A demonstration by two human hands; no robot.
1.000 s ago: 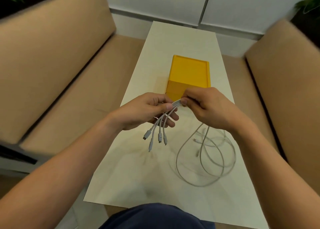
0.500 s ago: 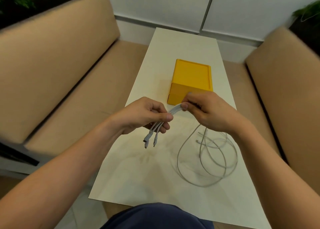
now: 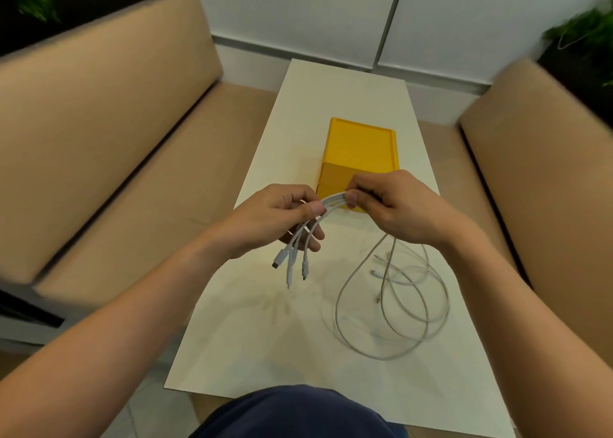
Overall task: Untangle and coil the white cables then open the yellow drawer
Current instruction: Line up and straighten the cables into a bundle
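From the head view, a long narrow white table (image 3: pixel 265 338) runs away from the person, smooth and matte, with straight edges. It sits between two tan padded sofas (image 3: pixel 99 122), with only narrow gaps along its long sides.

The yellow drawer box (image 3: pixel 361 145) is a hard, square-cornered block with a raised rim on top. It stands mid-table, with bare tabletop beyond it and to its left.

Both hands are held above the table just in front of the box. The left hand (image 3: pixel 278 218) pinches the bunched white cables (image 3: pixel 332 202) between thumb and curled fingers, and the plug ends (image 3: pixel 288 265) dangle free beneath it. The right hand (image 3: pixel 398 205) pinches the same bundle, close to the left thumb.

The thin, smooth cords fall behind the right hand into loose overlapping loops on the tabletop. The loops lie near the table's right edge but inside it.
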